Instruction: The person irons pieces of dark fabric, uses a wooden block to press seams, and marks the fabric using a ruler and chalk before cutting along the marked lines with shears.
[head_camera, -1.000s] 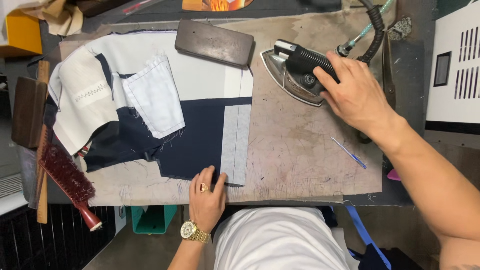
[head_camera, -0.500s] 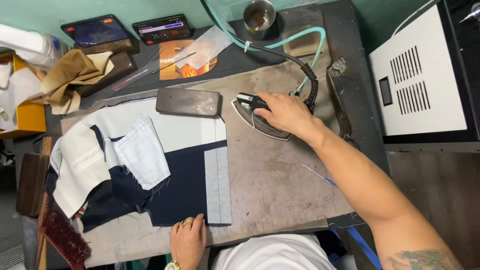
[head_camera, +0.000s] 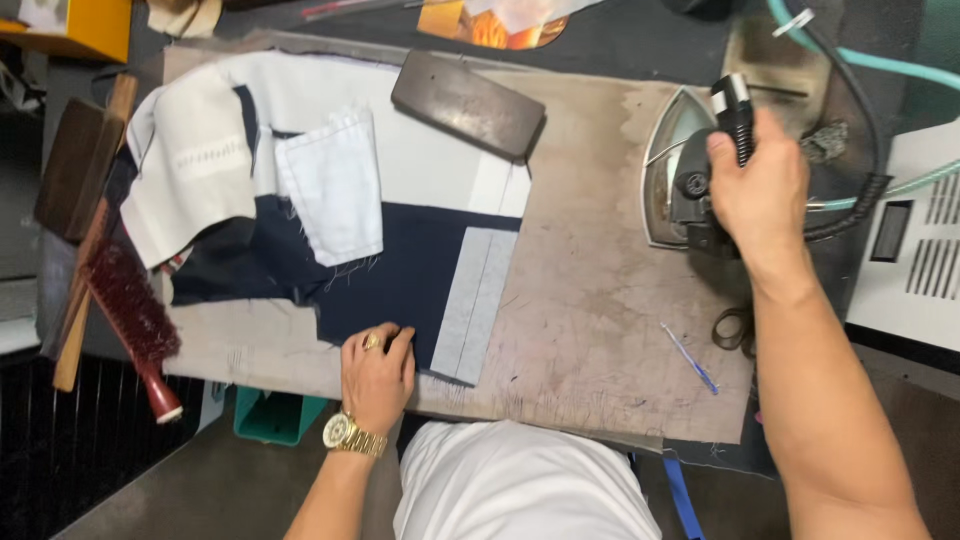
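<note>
On the stained, scorched pressing pad the right hand was wrapped shut around the black handle of a steam iron, fingers curled over the top, thumb on the near side. The iron stood at the far right of the pad, its metal sole wedge-shaped and dull, with a black cord and a teal hose running off from its back end. The left hand lay mostly flat and open, fingers together and only slightly bent, pressing the near edge of a navy cloth piece; a gold ring sat on one finger and a gold wristwatch on the wrist. Just beside those fingers a pale grey strip of interfacing, long and rectangular, lay on the navy cloth. A white pocket bag with frayed edges rested over the cloth further back, next to a folded white lining. A dark wooden block, oblong with rounded corners, weighed down the far side of the fabric. At the left edge lay a bristle brush with a red handle, and near the right forearm a thin blue pen and dark scissors, partly hidden by the arm
</note>
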